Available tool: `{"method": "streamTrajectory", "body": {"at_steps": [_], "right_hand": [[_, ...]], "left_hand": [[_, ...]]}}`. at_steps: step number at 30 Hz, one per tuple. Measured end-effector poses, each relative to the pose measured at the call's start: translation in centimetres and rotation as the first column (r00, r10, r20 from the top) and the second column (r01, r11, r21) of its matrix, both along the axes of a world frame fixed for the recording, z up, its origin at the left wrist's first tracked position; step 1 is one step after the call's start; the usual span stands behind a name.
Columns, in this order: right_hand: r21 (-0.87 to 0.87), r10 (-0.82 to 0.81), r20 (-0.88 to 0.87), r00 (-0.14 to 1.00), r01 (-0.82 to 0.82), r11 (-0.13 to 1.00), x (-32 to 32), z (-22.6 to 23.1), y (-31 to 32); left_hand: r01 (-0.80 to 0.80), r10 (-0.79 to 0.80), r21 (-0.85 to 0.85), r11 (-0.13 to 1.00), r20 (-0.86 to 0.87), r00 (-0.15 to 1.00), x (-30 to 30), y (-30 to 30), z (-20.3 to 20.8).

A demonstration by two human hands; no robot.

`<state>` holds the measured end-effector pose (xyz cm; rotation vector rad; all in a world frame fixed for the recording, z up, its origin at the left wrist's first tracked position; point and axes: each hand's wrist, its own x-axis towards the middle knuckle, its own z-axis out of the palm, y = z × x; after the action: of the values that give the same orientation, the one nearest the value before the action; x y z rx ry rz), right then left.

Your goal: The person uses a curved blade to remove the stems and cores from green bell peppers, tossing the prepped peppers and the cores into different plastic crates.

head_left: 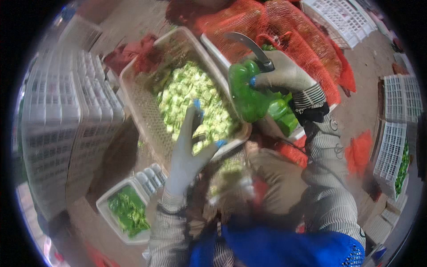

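My right hand (287, 73), in a pale glove with a blue thumb tip, grips a knife (251, 44) with a dark handle and a curved blade pointing up and left. The same hand holds a green bell pepper (245, 98) beneath the blade. My left hand (187, 153), in a white glove with blue fingertips, hovers with its fingers spread. Below it is a pale plastic crate (140, 118) of chopped pale-green pieces (191, 89), perhaps pepper cores. More green peppers (282, 113) lie in a white container just under my right hand.
Red mesh sacks (302, 49) fill the far right. Tall stacks of white crates (53, 115) stand at the left. A white basket (104, 200) of green pepper pieces sits near left. More white crates (391, 147) line the right side, and another crate (342, 20) stands far right.
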<state>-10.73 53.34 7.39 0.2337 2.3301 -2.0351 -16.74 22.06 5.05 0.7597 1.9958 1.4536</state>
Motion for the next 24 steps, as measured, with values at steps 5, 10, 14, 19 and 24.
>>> {"method": "streamTrajectory", "body": {"at_steps": [5, 10, 14, 19, 24], "right_hand": [[-0.044, 0.314, -0.062, 0.947, -0.317, 0.947, -0.7, 2.5, -10.1], [0.248, 0.170, 0.137, 0.976, -0.200, 0.948, 3.2, 0.2, -16.6], [0.398, 0.068, 0.133, 0.989, -0.116, 0.910, 6.8, -3.2, -22.8], [0.426, 0.008, 0.265, 0.964, -0.125, 0.896, 8.4, -5.2, -26.2], [0.472, 0.018, 0.280, 0.960, -0.154, 0.868, 8.4, -5.7, -26.6]], "left_hand": [[-0.141, 0.056, 0.202, 0.969, 0.378, 0.924, 2.6, -1.6, 1.1], [-0.403, 0.361, 0.024, 0.915, 0.400, 0.843, 6.9, -9.1, -2.1], [-0.419, 0.419, -0.012, 0.908, 0.018, 0.908, 8.5, -11.3, -6.6], [-0.389, 0.359, -0.107, 0.915, -0.226, 0.906, 8.5, -12.0, -10.3], [-0.374, 0.368, -0.030, 0.927, -0.124, 0.922, 8.6, -12.5, -11.4]]}}
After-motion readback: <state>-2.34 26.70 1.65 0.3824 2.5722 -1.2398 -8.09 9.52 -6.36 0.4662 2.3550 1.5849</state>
